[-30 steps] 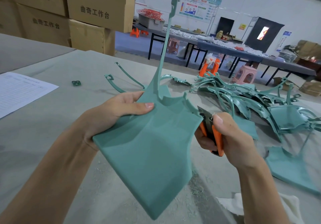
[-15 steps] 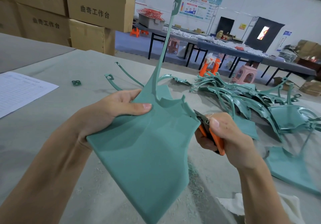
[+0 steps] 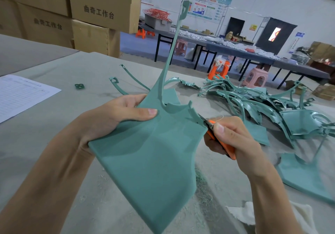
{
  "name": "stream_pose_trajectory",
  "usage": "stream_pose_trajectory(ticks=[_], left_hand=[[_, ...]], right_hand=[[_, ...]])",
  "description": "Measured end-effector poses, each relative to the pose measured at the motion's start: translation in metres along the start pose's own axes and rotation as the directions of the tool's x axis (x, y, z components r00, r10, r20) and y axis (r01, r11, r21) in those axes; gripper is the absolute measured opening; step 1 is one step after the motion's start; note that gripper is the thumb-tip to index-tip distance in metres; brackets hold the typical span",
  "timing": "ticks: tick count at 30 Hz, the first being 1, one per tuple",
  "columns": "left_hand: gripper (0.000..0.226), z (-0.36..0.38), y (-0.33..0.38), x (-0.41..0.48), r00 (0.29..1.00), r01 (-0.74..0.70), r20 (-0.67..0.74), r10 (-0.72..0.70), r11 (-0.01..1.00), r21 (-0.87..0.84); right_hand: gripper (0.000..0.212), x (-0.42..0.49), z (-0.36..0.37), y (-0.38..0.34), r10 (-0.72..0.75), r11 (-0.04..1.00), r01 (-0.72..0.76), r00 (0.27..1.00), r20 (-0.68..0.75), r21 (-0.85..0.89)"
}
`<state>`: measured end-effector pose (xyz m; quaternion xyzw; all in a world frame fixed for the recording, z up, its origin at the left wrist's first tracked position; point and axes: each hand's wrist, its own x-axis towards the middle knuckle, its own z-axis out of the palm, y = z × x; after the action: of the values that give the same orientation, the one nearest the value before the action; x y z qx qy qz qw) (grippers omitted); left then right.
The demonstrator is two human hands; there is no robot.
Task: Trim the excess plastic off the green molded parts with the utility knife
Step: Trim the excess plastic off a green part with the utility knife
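Note:
My left hand point(image 3: 116, 117) grips a large green molded part point(image 3: 152, 161) by its left edge and holds it tilted above the table, thumb on its face. A long thin green runner rises from the part's top towards the ceiling. My right hand point(image 3: 233, 139) is closed on an orange utility knife point(image 3: 220, 141). The blade touches the part's upper right edge near a small jagged tab. Most of the knife handle is hidden in my fist.
A heap of green parts and cut strips point(image 3: 272, 106) lies at the right. A flat green piece point(image 3: 304, 175) lies at the right near edge. White cloth point(image 3: 250, 213) sits below my right arm. A paper sheet point(image 3: 20, 94) lies at left; cardboard boxes point(image 3: 101, 10) stand behind.
My right hand and the knife moved up along the part's right edge towards the top corner. My left hand shifted the part slightly left and lower.

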<state>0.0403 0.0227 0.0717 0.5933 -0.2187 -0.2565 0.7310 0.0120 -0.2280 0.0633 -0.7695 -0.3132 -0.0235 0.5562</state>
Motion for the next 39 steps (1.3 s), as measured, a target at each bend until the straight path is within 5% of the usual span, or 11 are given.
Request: stream_pose_trajectory(ticks=[34,39], left_hand=[[0.033,-0.006,-0.003,0.004,1.000,0.021,0.006,-0.022,0.999,0.039],[0.038,-0.006,-0.003,0.003,0.999,0.018,0.029,-0.019,0.999,0.047]], right_hand=[[0.056,0.005,0.009,0.010,-0.040,0.996,0.023,0.980,-0.197,-0.088],[0.035,0.005,0.006,0.008,-0.086,0.993,0.061,0.960,-0.268,-0.101]])
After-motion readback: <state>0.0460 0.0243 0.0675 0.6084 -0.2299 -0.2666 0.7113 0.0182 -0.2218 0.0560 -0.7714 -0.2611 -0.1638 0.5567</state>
